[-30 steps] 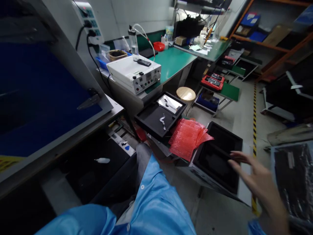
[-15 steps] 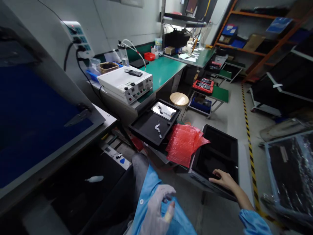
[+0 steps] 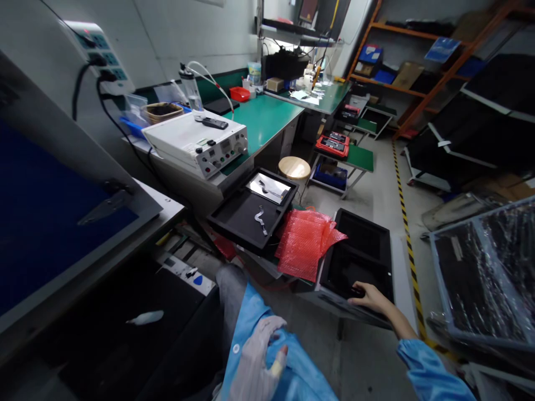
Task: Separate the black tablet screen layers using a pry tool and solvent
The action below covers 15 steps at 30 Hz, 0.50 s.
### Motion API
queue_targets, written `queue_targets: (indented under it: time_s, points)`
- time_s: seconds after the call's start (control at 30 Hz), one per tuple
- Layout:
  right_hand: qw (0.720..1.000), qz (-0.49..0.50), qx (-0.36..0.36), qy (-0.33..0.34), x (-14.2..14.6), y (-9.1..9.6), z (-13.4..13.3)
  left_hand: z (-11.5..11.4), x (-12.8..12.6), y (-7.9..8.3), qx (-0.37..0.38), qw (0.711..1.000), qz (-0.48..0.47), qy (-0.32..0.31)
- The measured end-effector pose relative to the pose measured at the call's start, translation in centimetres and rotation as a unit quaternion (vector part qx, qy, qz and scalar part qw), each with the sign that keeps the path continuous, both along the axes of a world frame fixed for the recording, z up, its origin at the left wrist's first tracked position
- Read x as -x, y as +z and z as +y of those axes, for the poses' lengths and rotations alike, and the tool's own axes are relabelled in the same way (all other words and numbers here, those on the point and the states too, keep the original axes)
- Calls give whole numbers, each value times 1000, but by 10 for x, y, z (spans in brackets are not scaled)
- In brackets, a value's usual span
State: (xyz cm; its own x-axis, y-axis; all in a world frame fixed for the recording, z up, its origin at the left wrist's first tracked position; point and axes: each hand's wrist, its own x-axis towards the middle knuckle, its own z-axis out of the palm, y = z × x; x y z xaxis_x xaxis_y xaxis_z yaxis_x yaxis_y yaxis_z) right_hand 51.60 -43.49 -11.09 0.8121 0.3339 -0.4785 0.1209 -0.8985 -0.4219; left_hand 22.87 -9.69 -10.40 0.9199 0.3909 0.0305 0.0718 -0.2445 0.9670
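Note:
My left hand (image 3: 263,353), in a pale glove with a bare thumb tip, hovers over my lap near the blue sleeve. Its fingers are curled but apart from the thumb, and it holds nothing. To the right, my bare right hand (image 3: 370,297) reaches into a black tray (image 3: 387,245). Its thumb and forefinger bend round the near edge of a dark glossy panel (image 3: 349,270) lying in that tray. The fingertips reflect in the panel, and the exact grip is partly hidden. Red bubble-wrap bags (image 3: 303,239) lie beside this tray.
Another black tray (image 3: 229,214) holds a silvery panel (image 3: 270,187) and a white flex cable (image 3: 261,220). A white power unit (image 3: 196,142) sits on the bench at left. Behind are a wooden stool (image 3: 294,167) and a green-topped cart (image 3: 360,158). Plastic-wrapped stock (image 3: 480,273) stands at right.
The view has turned slightly right, so the surroundings shift left. My right thumb and forefinger have drawn closer together at the panel's edge. My left hand keeps its pose over my lap.

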Motion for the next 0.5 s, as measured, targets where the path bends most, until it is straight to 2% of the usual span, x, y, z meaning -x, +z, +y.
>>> queue_targets:
  time_s: [0.37, 0.5]
  points:
    - [999, -51, 10, -10, 18, 5, 4, -1, 6, -8, -3, 1000, 5, 14]
    - [998, -49, 39, 4, 16, 2, 8, 3, 8, -17, -4, 1000, 3, -2]
